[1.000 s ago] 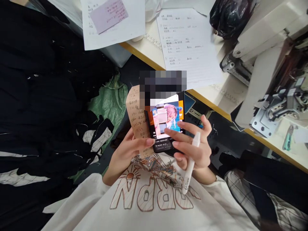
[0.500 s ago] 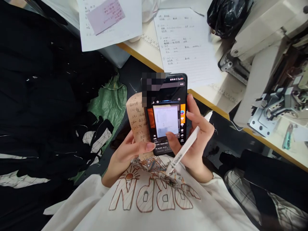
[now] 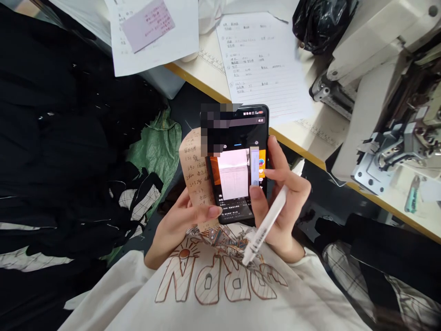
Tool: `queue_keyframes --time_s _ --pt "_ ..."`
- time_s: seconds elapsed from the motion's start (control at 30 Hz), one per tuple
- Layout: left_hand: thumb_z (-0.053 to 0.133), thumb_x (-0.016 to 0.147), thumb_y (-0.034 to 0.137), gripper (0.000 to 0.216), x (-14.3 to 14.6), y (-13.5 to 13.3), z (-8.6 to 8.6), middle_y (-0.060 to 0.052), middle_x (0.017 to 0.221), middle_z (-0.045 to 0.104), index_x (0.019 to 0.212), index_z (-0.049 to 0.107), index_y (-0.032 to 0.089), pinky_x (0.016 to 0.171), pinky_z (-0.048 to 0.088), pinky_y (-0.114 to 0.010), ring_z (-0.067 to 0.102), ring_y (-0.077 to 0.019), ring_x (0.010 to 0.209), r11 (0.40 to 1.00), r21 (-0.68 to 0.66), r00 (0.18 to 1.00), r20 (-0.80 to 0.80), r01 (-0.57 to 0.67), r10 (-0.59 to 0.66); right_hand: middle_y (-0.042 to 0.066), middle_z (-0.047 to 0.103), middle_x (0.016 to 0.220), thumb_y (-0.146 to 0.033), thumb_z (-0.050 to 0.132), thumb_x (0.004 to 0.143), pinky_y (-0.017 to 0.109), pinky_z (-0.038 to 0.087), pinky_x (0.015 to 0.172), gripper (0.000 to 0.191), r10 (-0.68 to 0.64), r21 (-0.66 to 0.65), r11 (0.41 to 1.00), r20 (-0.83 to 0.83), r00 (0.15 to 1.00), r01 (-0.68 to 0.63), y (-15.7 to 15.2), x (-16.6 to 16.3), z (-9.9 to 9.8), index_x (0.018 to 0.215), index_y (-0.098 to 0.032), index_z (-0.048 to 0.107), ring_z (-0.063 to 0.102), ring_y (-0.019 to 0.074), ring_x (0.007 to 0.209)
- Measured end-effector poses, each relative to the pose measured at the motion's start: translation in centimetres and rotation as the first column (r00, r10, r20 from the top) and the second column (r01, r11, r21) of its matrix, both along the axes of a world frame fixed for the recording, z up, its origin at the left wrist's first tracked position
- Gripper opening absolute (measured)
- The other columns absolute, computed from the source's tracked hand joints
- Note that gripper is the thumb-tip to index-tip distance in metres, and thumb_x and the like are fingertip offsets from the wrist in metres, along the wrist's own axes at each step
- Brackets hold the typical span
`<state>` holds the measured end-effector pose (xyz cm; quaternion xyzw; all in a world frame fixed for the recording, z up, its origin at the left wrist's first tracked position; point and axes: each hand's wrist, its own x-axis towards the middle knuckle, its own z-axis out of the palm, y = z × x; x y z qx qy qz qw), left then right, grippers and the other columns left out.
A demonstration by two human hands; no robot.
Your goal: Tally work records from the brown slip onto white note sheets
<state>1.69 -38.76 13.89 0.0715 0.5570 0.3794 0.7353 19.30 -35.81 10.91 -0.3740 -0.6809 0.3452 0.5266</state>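
Note:
A lit smartphone [image 3: 232,174] stands upright in front of my chest, showing pictures of documents on a dark screen. My left hand [image 3: 179,225] grips its lower left corner, thumb on the front, together with a brown handwritten paper slip [image 3: 195,170] behind the phone's left edge. My right hand [image 3: 284,202] is at the phone's right side, its thumb at the screen and its index finger along the right edge. A white pen [image 3: 265,225] is held between the fingers of that hand, slanting down toward my shirt.
A sewing machine [image 3: 382,115] stands on the white table [image 3: 330,133] at right, with a black plastic bag [image 3: 320,23] behind it. Handwritten sheets [image 3: 262,69] lie on the table. Dark clothes [image 3: 51,138] and a green sack [image 3: 156,147] are at left.
The phone's picture has slid sideways, with another document now showing at its right. My right thumb has moved right across the screen, and the pen has shifted slightly right and down.

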Motion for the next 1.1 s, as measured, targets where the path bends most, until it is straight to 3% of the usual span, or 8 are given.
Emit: queue_keyframes --time_s 0.2,0.43,0.63,0.87,1.1 --pt "0.073 0.063 0.026 0.036 0.0 -0.6 -1.0 -0.004 0.094 0.077 0.099 0.073 0.02 0.072 0.062 -0.039 0.075 -0.0322 0.089 0.991 0.133 0.997 0.076 -0.013 0.002 0.008 0.038 0.162 -0.028 0.067 0.091 0.074 0.033 0.12 0.041 -0.077 0.017 0.997 0.133 0.988 0.076 -0.1 -0.2 -0.1 0.125 -0.032 0.045 0.037 0.0327 0.152" --pt "0.073 0.064 0.023 0.021 0.1 -0.9 -1.2 -0.003 0.094 0.077 0.084 0.068 0.02 0.073 0.063 -0.04 0.075 -0.0321 0.09 0.987 0.146 0.992 0.118 -0.064 0.047 0.006 0.038 0.164 -0.022 0.066 0.089 0.06 0.04 0.122 0.042 -0.083 0.044 0.996 0.136 0.987 0.077 -0.2 -0.2 0.2 0.125 -0.031 0.045 0.037 0.0293 0.153" --pt "0.076 0.059 0.021 0.04 0.4 -0.6 -0.5 -0.005 0.092 0.078 0.099 0.074 0.019 0.071 0.063 -0.039 0.075 -0.0313 0.086 0.995 0.082 0.997 0.055 -0.051 0.046 0.008 0.036 0.164 -0.021 0.05 0.098 0.06 0.046 0.117 0.027 -0.053 -0.014 0.998 0.121 0.991 0.055 -0.5 -0.1 0.8 0.123 -0.03 0.041 0.033 0.0283 0.154" --pt "0.075 0.064 0.032 0.046 -0.1 -1.4 -1.7 -0.008 0.101 0.077 0.108 0.072 0.018 0.067 0.063 -0.04 0.075 -0.0336 0.087 0.99 0.139 0.995 0.101 -0.035 0.021 0.006 0.034 0.165 -0.027 0.061 0.095 0.069 0.037 0.119 0.032 -0.058 -0.021 0.998 0.142 0.988 0.062 -0.5 -0.4 1.0 0.121 -0.032 0.043 0.029 0.0306 0.156" --pt "0.081 0.062 0.032 0.052 -0.2 -1.6 -2.0 -0.007 0.105 0.076 0.111 0.07 0.019 0.074 0.063 -0.041 0.074 -0.0319 0.091 0.988 0.151 0.991 0.133 -0.037 0.017 0.004 0.03 0.167 -0.027 0.061 0.095 0.069 0.034 0.12 0.033 -0.037 -0.005 0.999 0.128 0.991 0.038 -0.4 -0.1 0.1 0.122 -0.033 0.044 0.028 0.0302 0.156"
